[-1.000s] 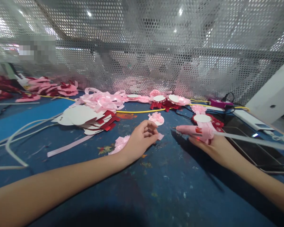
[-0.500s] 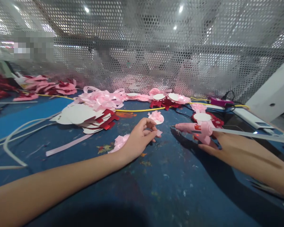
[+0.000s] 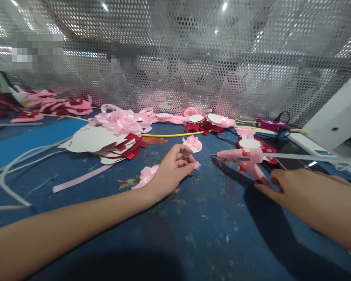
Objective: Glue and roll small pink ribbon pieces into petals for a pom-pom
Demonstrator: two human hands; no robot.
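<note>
Perforated metal mesh [image 3: 175, 58] walls off the far side of a blue, paint-flecked worktable [image 3: 210, 226], and through its holes only blurred lights and shapes show. Along the mesh lie heaps of pink ribbon loops [image 3: 123, 119], a stack of white card discs with red trim [image 3: 102, 142], finished rosettes [image 3: 206, 121] and a yellow cable [image 3: 169, 135] — all set back, leaving bare surface near the person.

The left hand [image 3: 171, 171] rests on the table with fingers curled, pinching a small pink ribbon piece [image 3: 196, 165] at its fingertips; a gathered pink ribbon bunch [image 3: 146, 175] lies just behind the wrist. That pinch holds the piece flat and close to the nozzle side of the pink glue gun [image 3: 245, 160], which stands propped on the table, tip pointing toward the left hand. The right hand [image 3: 304, 193] lies loosely open just beside the gun's handle, gripping nothing — whether a fingertip touches it cannot be told.
</note>
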